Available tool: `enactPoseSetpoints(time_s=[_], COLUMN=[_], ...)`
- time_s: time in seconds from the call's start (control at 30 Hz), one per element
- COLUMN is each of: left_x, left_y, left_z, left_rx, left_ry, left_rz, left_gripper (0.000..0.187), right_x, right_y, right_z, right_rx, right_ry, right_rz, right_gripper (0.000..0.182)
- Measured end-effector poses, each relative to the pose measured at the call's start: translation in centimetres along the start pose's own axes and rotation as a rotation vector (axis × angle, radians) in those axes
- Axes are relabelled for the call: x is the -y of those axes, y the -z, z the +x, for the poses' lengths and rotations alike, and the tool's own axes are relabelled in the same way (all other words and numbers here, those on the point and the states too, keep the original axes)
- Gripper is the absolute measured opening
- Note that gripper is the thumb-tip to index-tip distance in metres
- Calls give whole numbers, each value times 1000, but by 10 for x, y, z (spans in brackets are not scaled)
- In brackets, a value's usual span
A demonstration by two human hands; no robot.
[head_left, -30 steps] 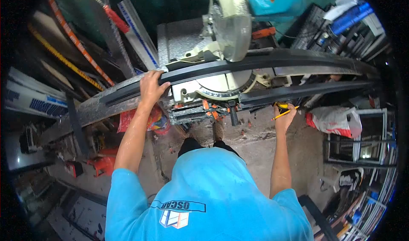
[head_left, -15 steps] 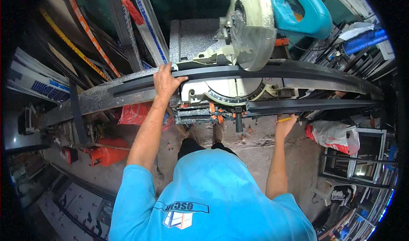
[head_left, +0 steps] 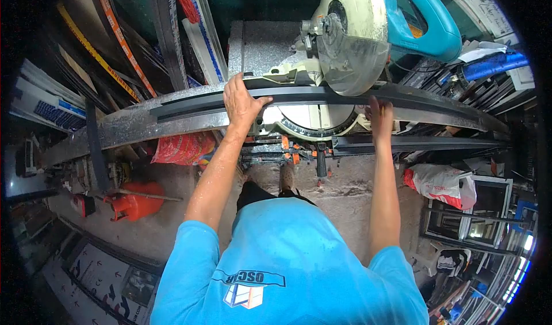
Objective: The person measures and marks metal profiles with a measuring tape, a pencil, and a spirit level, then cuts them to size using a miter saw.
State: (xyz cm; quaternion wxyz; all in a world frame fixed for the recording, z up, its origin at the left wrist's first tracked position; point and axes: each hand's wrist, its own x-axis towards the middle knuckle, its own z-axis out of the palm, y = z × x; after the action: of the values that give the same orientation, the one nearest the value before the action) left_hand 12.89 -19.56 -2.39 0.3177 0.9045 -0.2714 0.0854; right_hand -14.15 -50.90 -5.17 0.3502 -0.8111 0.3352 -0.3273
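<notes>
My left hand [head_left: 244,105] grips a long dark grey profile [head_left: 313,96], thumb stretched along it and fingers over its far edge. The profile lies across the bed of a miter saw [head_left: 352,40], in front of its raised blade and clear guard. Close to the profile's near edge, right of the saw's round table [head_left: 318,118], is my right hand [head_left: 380,124]. Its fingers are blurred, so I cannot see whether it holds anything or touches the profile. A second dark profile [head_left: 425,144] lies nearer to me, beneath my right wrist.
Long strips [head_left: 123,40] lean at the back left. Offcuts and a blue roll [head_left: 491,60] crowd the right. On the floor are a red gas cylinder [head_left: 137,201], a white-and-red bag [head_left: 440,184] and a window frame [head_left: 468,210]. The saw's teal handle [head_left: 440,23] juts out at the back.
My right hand, which held a yellow pencil by the nearer profile, has moved forward to the profile on the saw. My left hand has shifted slightly to the right in view.
</notes>
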Motion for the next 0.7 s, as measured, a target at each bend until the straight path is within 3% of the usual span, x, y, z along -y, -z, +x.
enactPoseSetpoints(time_s=[0.07, 0.13, 0.17, 0.23, 0.3, 0.47, 0.53, 0.67, 0.7], left_x=[-2, 10, 19, 39, 50, 42, 40, 37, 37], left_y=[8, 14, 18, 32, 35, 24, 20, 21, 20], left_z=[3, 11, 15, 22, 21, 12, 11, 10, 10], left_rx=[69, 141, 216, 212, 266, 182, 137, 125, 129], left_ry=[8, -23, -59, -191, -238, -220, -228, -239, -235], left_rz=[-1, -2, -1, 116, 141, 199, 222, 288, 296], left_gripper=[105, 102, 99, 76, 65, 60, 60, 62, 63], right_x=[-11, -3, -17, -60, -36, 0, 6, -48, -45], right_y=[-23, -36, -38, -39, -32, -23, -18, -18, -9], right_z=[31, 47, 52, 54, 50, 44, 44, 53, 58], right_rx=[2, -177, -175, -200, -195, -270, -267, -292, -165], right_ry=[-10, -454, -452, -350, -365, -308, -311, -164, -73], right_rz=[135, 128, 124, 266, 298, 328, -15, 109, -188], right_gripper=[36, 46, 46, 51, 51, 53, 54, 52, 50])
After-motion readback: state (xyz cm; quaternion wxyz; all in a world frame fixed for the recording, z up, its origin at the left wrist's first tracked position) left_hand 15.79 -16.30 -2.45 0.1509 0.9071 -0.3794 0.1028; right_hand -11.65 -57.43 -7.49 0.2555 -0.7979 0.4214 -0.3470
